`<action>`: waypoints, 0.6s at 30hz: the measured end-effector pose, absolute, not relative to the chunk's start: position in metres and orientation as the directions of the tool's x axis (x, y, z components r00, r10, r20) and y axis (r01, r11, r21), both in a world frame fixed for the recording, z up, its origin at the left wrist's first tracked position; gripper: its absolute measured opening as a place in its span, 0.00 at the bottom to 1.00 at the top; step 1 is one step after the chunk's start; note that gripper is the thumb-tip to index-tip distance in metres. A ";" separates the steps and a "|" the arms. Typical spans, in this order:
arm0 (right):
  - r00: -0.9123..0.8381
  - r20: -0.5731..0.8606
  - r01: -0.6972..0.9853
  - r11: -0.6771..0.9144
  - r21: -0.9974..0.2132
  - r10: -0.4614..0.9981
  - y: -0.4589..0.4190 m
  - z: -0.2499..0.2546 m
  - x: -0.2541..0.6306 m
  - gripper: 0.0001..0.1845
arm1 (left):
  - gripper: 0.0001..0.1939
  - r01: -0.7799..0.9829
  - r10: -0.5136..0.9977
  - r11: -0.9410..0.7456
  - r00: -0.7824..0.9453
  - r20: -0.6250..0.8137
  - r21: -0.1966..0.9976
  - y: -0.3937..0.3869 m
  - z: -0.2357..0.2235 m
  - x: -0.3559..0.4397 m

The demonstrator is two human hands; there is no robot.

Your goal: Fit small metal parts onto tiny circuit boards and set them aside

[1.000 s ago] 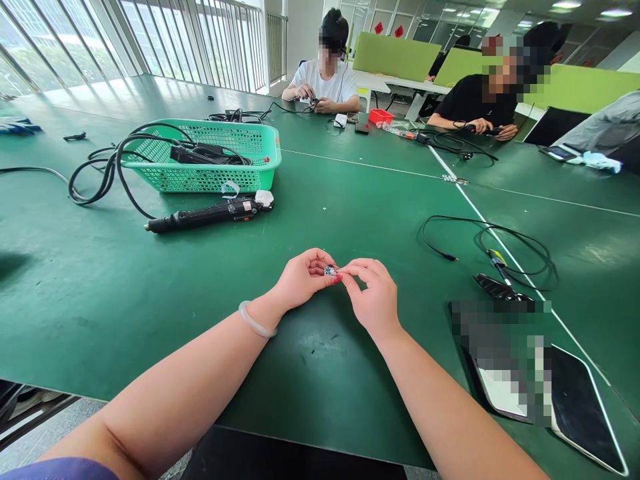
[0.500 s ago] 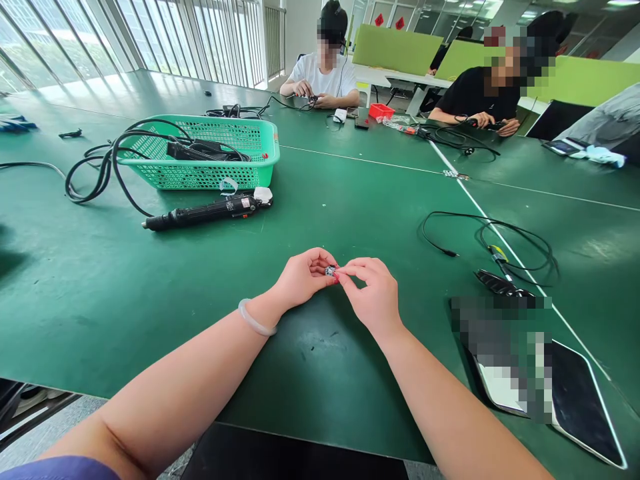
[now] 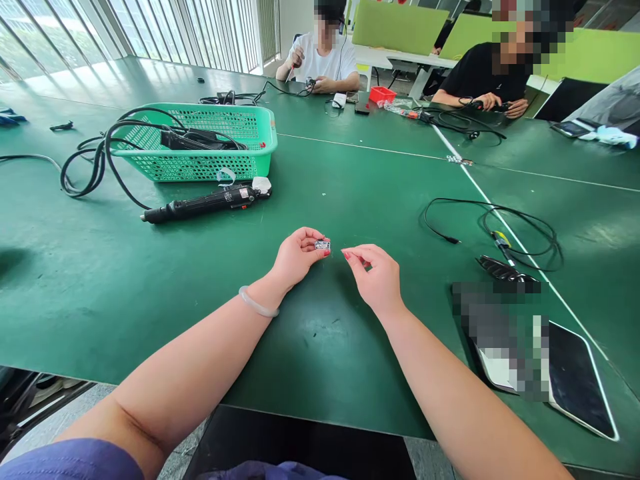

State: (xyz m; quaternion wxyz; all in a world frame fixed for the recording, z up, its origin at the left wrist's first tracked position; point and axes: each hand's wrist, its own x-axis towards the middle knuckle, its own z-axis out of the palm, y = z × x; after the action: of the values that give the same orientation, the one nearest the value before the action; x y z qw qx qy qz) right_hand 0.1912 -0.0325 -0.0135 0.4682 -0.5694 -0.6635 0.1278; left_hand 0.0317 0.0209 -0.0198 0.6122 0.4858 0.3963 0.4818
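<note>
We list one small grey part (image 3: 323, 245) pinched in the left hand (image 3: 294, 260), and the right hand (image 3: 379, 277) near it, narrowly pinched, contents unclear.

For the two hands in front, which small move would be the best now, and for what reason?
Probably bring the right hand gently toward the small part: the left hand pinches it with one end exposed, and the right hand is just apart from it. Its fingertips look pinched together, but whether they hold anything is too small to tell.
</note>
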 end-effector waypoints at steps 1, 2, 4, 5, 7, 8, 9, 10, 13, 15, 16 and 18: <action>0.082 0.465 0.628 0.316 -0.711 0.881 -0.032 -0.014 0.191 0.10 | 0.15 -0.207 0.975 0.063 0.221 -0.016 0.976 0.021 -0.020 0.032; 0.077 0.458 0.624 0.316 -0.715 0.886 -0.033 -0.013 0.190 0.10 | 0.15 -0.208 0.975 0.061 0.222 -0.014 0.976 0.021 -0.020 0.032; 0.069 0.448 0.618 0.314 -0.720 0.891 -0.033 -0.013 0.189 0.10 | 0.15 -0.208 0.976 0.059 0.219 -0.012 0.976 0.020 -0.021 0.032; 0.068 0.446 0.617 0.314 -0.722 0.892 -0.033 -0.012 0.189 0.10 | 0.14 -0.208 0.976 0.057 0.217 -0.011 0.976 0.020 -0.020 0.031; 0.069 0.439 0.614 0.309 -0.727 0.896 -0.032 -0.012 0.189 0.11 | 0.14 -0.204 0.977 0.052 0.211 -0.008 0.978 0.019 -0.020 0.031; 0.071 0.432 0.613 0.303 -0.730 0.899 -0.032 -0.012 0.190 0.11 | 0.14 -0.201 0.978 0.050 0.208 -0.007 0.978 0.019 -0.020 0.030; 0.073 0.423 0.612 0.295 -0.734 0.903 -0.031 -0.013 0.191 0.11 | 0.14 -0.197 0.979 0.048 0.205 -0.006 0.979 0.019 -0.020 0.030; 0.075 0.413 0.611 0.286 -0.738 0.908 -0.031 -0.013 0.192 0.11 | 0.14 -0.192 0.979 0.045 0.203 -0.005 0.980 0.019 -0.020 0.030; 0.081 0.387 0.607 0.263 -0.750 0.919 -0.029 -0.015 0.194 0.11 | 0.14 -0.178 0.981 0.038 0.196 -0.002 0.983 0.020 -0.021 0.030; 0.079 0.383 0.601 0.263 -0.755 0.921 -0.028 -0.016 0.195 0.12 | 0.14 -0.175 0.981 0.037 0.195 -0.002 0.984 0.020 -0.021 0.030; 0.075 0.383 0.597 0.266 -0.757 0.921 -0.028 -0.016 0.195 0.12 | 0.14 -0.177 0.981 0.039 0.195 -0.004 0.983 0.020 -0.021 0.030; 0.064 0.382 0.593 0.273 -0.758 0.922 -0.028 -0.017 0.194 0.11 | 0.14 -0.181 0.980 0.043 0.197 -0.007 0.983 0.020 -0.021 0.030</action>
State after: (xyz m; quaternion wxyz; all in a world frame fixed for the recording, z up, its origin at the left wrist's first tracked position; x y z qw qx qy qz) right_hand 0.1942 -0.0280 -0.0168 0.4495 -0.5745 -0.6591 0.1830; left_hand 0.0300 0.0198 -0.0205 0.5970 0.4918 0.4064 0.4864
